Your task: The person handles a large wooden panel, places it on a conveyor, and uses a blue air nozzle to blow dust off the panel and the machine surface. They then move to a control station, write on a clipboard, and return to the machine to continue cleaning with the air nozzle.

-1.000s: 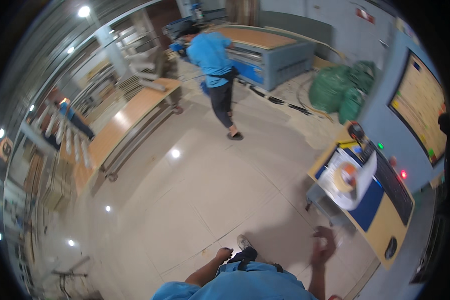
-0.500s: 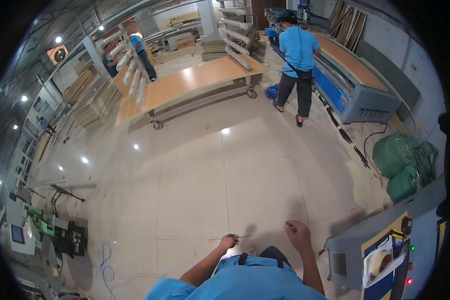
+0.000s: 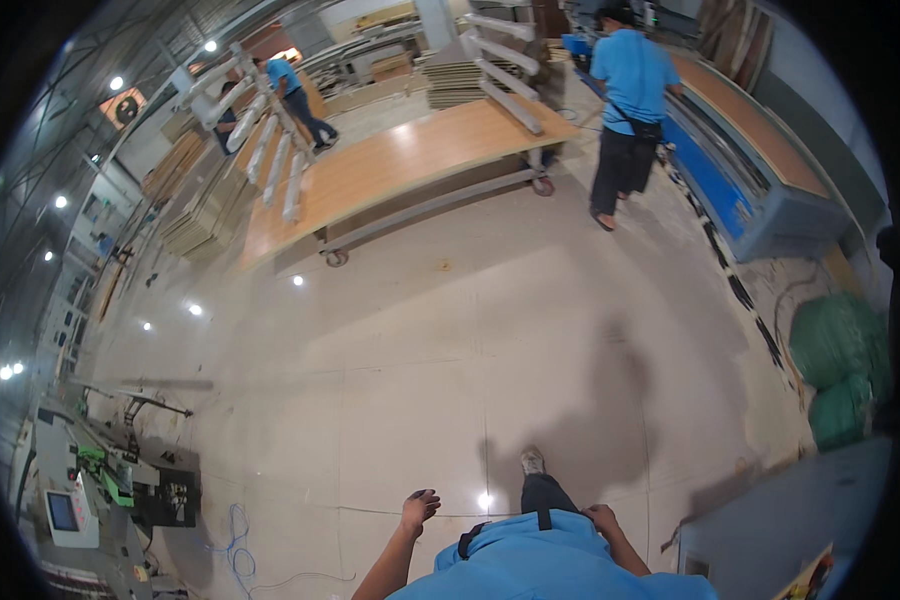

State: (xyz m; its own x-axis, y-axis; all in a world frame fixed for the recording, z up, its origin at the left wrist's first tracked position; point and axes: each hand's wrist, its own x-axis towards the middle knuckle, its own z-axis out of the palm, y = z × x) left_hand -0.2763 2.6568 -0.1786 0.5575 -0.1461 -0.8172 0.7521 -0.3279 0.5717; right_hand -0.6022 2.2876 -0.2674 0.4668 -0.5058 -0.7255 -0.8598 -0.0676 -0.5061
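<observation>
My left hand (image 3: 420, 509) hangs low in front of me, beside my blue shirt and over the tiled floor (image 3: 410, 425). Its fingers are loosely bent and apart, and I see nothing held in them. Against the right side of my shirt hem rests my right hand (image 3: 600, 518). Its fingers point inward and are too small and blurred to tell whether they are closed. One shoe (image 3: 532, 460) of mine shows ahead, below a dark trouser leg.
A long wood-coloured panel (image 3: 400, 165) lies on a wheeled cart ahead. Right of it, a person in blue (image 3: 630, 90) stands beside a blue-grey machine (image 3: 795, 225). Green sacks (image 3: 835, 345) sit at right. A machine with a screen (image 3: 65, 510) and blue hose (image 3: 238, 550) are at left.
My view has shifted, and my shoe now shows ahead. My right hand has dropped from its raised position to my shirt hem. The person near the machine has changed stance.
</observation>
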